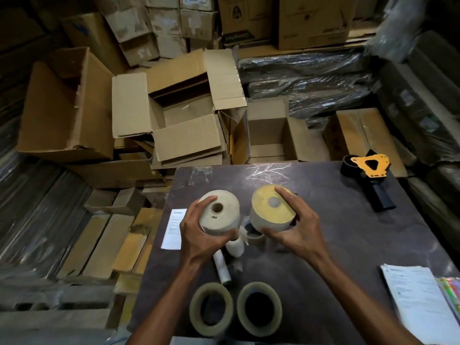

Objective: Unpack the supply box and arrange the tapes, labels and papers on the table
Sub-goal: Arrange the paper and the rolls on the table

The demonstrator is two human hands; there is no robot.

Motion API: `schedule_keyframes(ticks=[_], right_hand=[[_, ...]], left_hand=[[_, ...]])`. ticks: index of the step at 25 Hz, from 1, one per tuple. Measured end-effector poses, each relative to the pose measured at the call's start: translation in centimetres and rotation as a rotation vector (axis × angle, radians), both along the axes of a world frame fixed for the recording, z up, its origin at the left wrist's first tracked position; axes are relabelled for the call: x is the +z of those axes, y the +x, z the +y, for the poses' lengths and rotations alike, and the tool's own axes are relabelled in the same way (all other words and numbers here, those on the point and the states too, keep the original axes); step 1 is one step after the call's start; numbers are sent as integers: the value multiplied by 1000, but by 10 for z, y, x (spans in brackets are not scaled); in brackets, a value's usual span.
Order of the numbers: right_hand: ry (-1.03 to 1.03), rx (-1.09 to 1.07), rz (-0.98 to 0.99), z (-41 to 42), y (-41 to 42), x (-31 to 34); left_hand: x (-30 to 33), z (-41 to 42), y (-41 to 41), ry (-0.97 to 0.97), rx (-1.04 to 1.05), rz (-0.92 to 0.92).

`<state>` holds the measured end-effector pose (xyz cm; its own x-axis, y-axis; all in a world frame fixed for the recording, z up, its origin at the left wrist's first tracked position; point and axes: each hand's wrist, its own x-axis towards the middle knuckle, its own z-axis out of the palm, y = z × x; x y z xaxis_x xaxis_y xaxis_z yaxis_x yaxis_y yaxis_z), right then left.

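Observation:
My left hand (199, 235) grips a pale beige label roll (220, 211) with a small core hole, held above the dark table (348, 240). A yellow-faced roll (271, 207) is held in my right hand (296, 230) just beside it. Under the two rolls lie small white rolled papers (235, 246) and a thin white tube (222, 268). Two wide brown tape rolls (211, 308) (258, 308) rest side by side at the table's near edge. A white printed sheet (173, 229) lies at the left edge and a paper stack (418, 297) at the right.
An orange and black tape dispenser (371, 174) lies at the table's far right corner. Colourful sheets (451, 292) peek out beside the paper stack. Open cardboard boxes (184, 115) (268, 131) stand behind the table, with flattened cartons and plastic-wrapped bundles (306, 78) around.

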<state>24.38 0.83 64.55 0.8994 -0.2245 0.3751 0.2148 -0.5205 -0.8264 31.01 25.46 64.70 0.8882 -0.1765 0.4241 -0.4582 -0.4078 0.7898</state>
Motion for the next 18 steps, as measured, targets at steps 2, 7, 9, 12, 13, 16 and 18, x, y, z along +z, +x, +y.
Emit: schedule_keyframes(ticks=[2, 7, 9, 12, 13, 16, 18], right_hand=[[-8, -27, 13, 17, 19, 4], [-31, -59, 34, 46, 68, 6], [-32, -74, 40, 52, 87, 5], [-40, -59, 55, 57, 116, 1], [-48, -50, 61, 58, 128, -2], [-55, -17, 89, 62, 164, -11], [-48, 11, 106, 63, 186, -21]], left_hand=[[2, 18, 23, -2, -27, 11], [-3, 54, 85, 51, -74, 2], [-9, 60, 110, 71, -72, 4], [-19, 64, 141, 97, -70, 9], [-23, 64, 151, 98, -59, 17], [-37, 63, 178, 91, -19, 54], [-50, 62, 198, 84, 11, 72]])
